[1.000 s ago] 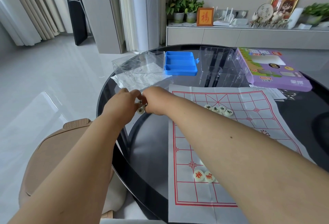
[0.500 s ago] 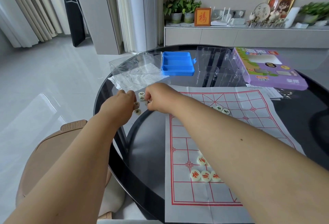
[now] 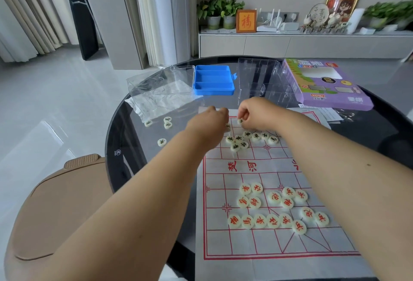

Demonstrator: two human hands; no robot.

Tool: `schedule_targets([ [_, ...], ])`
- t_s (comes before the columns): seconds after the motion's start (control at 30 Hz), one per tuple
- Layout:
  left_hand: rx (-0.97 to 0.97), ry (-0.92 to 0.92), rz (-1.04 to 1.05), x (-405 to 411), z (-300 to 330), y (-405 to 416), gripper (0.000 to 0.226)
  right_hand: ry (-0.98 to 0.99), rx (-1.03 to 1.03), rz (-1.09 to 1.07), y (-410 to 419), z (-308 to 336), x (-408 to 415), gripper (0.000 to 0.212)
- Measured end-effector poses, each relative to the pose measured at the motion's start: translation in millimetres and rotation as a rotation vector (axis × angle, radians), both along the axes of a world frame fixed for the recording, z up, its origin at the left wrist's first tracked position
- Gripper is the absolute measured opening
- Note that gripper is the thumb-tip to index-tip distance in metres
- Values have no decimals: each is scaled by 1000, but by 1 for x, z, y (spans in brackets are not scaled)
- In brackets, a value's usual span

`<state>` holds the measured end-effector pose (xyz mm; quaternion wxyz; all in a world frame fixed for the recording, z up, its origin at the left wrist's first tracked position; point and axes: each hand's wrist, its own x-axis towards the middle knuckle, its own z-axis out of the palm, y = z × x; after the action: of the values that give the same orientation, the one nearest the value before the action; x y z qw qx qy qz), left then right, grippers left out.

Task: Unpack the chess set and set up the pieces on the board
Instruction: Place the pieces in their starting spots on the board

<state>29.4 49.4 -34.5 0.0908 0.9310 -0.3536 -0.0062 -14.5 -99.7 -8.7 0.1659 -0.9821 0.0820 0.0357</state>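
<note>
Cream-white xiangqi discs lie in two clusters on the paper board (image 3: pixel 263 169), which is spread over a round dark glass table (image 3: pixel 138 157). The right hand (image 3: pixel 257 114) reaches to the board's far left corner, its thumb and forefinger pinched on one black-lettered piece (image 3: pixel 240 121) held at the grid's edge. The left hand (image 3: pixel 212 122) hovers just beside it, fingers curled together over another disc (image 3: pixel 227 126); whether they grip it I cannot tell. Just nearer than both sets of fingertips sits the loose bunch of black-lettered pieces (image 3: pixel 245 141). Well back toward the person lie the red-lettered pieces (image 3: pixel 268 209). Off to the left of the left hand's knuckles, four stray discs (image 3: pixel 165 127) rest on bare glass. Beyond the fingertips stand a blue tray (image 3: pixel 213 79), its clear lid (image 3: pixel 165 81), a clear plastic insert (image 3: pixel 263 79) and the purple box (image 3: pixel 324 84).
</note>
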Motion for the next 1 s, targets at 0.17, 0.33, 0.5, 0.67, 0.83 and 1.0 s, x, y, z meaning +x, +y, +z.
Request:
schedule_targets([
  [0.17, -1, 32, 41, -1, -7, -19, 35, 23, -9, -5, -17, -7, -1, 22],
  [0.33, -92, 6, 38, 3, -1, 2, 29, -58, -22, -11, -22, -6, 3, 21],
  [0.5, -101, -79, 200, 23, 11, 62, 23, -161, 9, 51, 17, 0, 16, 19],
  [0.67, -29, -92, 328, 47, -1, 123, 30, -157, 93, 214, 81, -10, 39, 33],
  [0.83, -48, -96, 239, 46, -23, 143, 39, -127, 38, 339, 127, -24, 64, 40],
  [1.0, -5, -147, 201, 40, -25, 147, 41, -110, -70, 390, 134, -35, 71, 22],
])
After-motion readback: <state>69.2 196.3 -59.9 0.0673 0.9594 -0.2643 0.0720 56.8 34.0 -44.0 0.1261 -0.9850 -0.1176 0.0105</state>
